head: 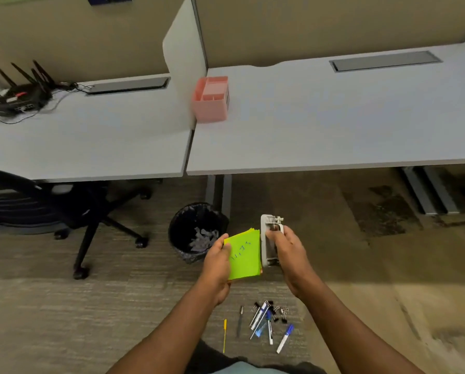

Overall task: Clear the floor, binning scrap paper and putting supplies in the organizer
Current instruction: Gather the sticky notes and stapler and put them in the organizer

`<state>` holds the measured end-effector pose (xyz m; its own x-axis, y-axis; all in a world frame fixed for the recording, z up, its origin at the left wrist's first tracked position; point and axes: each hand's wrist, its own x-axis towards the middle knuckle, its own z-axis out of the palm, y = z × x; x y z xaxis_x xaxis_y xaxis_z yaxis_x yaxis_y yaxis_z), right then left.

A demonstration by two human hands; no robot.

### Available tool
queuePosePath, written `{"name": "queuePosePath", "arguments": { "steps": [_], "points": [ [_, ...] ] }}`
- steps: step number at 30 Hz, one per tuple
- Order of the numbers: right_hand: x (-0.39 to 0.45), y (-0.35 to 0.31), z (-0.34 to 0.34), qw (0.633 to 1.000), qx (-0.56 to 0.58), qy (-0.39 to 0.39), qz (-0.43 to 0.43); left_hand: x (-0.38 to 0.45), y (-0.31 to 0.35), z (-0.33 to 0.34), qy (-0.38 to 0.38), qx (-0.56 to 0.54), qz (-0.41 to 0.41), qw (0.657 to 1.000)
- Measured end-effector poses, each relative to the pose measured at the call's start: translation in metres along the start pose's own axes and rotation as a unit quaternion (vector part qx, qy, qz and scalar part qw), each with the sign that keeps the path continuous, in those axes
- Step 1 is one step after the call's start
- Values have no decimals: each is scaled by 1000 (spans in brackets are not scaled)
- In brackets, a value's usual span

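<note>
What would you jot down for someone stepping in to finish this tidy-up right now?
Left hand: grip shut on the green sticky notes.
Right hand: grip shut on the grey hole punch.
Both are held above the floor, near the black bin.
Done: scrap paper already lies in the bin.
Left: pens, a marker and binder clips lie on the carpet by the feet.
The pink organizer stands on the desk; nothing shows inside it.

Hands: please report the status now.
Left hand holds green sticky notes; right hand holds grey hole punch. Pens and clips on floor. Pink organizer path clear.
</note>
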<state>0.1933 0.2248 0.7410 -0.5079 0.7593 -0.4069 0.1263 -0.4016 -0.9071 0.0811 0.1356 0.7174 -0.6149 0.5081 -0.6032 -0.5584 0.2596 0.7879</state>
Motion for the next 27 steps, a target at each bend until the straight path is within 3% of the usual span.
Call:
{"name": "queuePosePath", "arguments": {
  "steps": [6,9,14,19,22,27],
  "points": [
    [31,-13,11,992,-115,11,-41,26,13,8,34,-28,-6,999],
    [56,-23,28,988,-136,31,-68,58,34,4,13,-24,-15,1000],
    [117,-53,72,984,-164,61,-37,122,91,-10,-59,53,-13,997],
    [189,-87,127,981,-123,149,-15,196,172,-25,-86,174,57,979],
    [237,-110,154,977,-35,210,27,242,225,-31,-98,188,109,971],
    [305,-145,179,981,63,175,64,315,300,-29,-64,197,148,967]
  ]
}}
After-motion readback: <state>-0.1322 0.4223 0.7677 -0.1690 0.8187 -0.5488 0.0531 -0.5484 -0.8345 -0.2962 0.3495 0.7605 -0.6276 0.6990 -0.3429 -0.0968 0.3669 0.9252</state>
